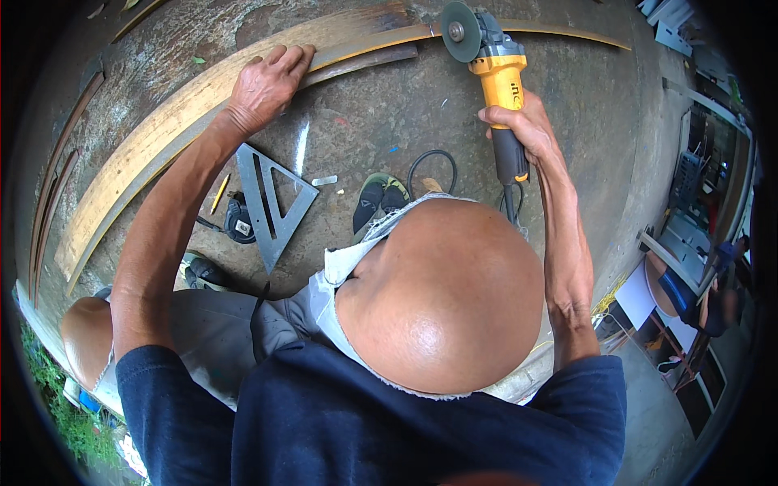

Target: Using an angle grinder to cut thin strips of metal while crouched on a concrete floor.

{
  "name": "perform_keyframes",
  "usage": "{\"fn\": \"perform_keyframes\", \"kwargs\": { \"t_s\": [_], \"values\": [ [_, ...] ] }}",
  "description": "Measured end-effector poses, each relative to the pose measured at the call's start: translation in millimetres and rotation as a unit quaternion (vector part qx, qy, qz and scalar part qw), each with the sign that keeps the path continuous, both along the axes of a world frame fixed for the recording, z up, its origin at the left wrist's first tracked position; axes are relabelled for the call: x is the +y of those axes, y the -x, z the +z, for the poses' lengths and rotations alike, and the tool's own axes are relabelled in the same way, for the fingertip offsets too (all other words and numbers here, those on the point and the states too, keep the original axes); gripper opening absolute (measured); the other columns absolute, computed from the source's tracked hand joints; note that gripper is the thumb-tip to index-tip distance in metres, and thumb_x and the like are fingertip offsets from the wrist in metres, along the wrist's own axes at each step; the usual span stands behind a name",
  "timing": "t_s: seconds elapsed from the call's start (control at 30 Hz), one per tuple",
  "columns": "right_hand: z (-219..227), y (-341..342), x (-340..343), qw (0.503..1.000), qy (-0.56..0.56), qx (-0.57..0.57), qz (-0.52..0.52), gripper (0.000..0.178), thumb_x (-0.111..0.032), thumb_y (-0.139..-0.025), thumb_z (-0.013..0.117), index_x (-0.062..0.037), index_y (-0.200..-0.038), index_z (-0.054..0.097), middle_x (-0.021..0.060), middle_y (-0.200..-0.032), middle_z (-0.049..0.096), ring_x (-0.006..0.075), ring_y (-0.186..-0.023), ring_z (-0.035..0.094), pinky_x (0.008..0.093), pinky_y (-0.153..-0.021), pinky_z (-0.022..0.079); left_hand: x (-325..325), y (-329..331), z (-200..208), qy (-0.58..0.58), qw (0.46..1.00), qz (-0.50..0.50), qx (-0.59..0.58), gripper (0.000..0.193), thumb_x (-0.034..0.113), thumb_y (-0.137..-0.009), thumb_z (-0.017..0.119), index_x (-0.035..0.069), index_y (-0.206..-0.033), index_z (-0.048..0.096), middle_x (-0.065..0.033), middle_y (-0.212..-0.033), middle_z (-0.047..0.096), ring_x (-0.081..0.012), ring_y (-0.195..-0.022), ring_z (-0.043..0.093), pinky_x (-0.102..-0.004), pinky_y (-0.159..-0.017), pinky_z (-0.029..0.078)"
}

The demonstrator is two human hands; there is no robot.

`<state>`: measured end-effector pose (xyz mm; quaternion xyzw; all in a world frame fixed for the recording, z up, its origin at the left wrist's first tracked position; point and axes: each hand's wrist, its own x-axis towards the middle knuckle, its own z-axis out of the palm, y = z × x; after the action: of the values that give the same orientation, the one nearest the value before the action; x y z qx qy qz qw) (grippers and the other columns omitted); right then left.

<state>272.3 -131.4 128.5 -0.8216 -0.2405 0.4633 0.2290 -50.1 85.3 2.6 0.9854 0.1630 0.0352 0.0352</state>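
In my right hand (523,130) is a yellow and grey angle grinder (501,85), its handle gripped with the head pointing away from me. Its thin round disc (460,32) stands over or right beside a long narrow strip (369,44); I cannot tell whether they touch. My left hand (271,85) presses on the strip with bent fingers, over a wide wooden board (174,109). The thumb is hidden. A shorter dark piece (365,63) lies along the near side of the strip.
On the concrete floor near my feet lie a metal speed square (271,198), a yellow pencil (220,194) and a black tape measure (238,217). The grinder's black cord (433,154) loops close to my shoe (379,198). Narrow brown strips (57,182) lie far left; assorted items clutter the right.
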Motion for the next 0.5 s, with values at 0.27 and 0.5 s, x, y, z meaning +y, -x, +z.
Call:
{"fn": "perform_keyframes", "kwargs": {
  "t_s": [0.27,0.5],
  "values": [
    [2,-7,1,1.000,-0.013,0.004,0.006,0.044,-0.021,-0.069,0.079,-0.0004,-0.103,0.059,0.0075,-0.083,0.063,0.0174,-0.066,0.065,0.0322,-0.059,0.055,2,6,1,-0.004,1.000,-0.005,0.015,0.061,0.014,-0.086,0.059,0.002,-0.145,0.048,-0.0061,-0.113,0.055,-0.0206,-0.104,0.059,-0.0333,-0.080,0.059],
    [-16,-6,5,1.000,-0.017,-0.001,0.020,0.042,-0.020,-0.070,0.079,-0.0017,-0.104,0.061,0.0072,-0.083,0.064,0.0168,-0.066,0.064,0.0318,-0.059,0.055,1,4,-1,-0.017,1.000,-0.008,0.000,0.059,0.015,-0.087,0.057,0.002,-0.145,0.049,-0.0057,-0.112,0.055,-0.0196,-0.103,0.059,-0.0327,-0.079,0.059]
  ]
}}
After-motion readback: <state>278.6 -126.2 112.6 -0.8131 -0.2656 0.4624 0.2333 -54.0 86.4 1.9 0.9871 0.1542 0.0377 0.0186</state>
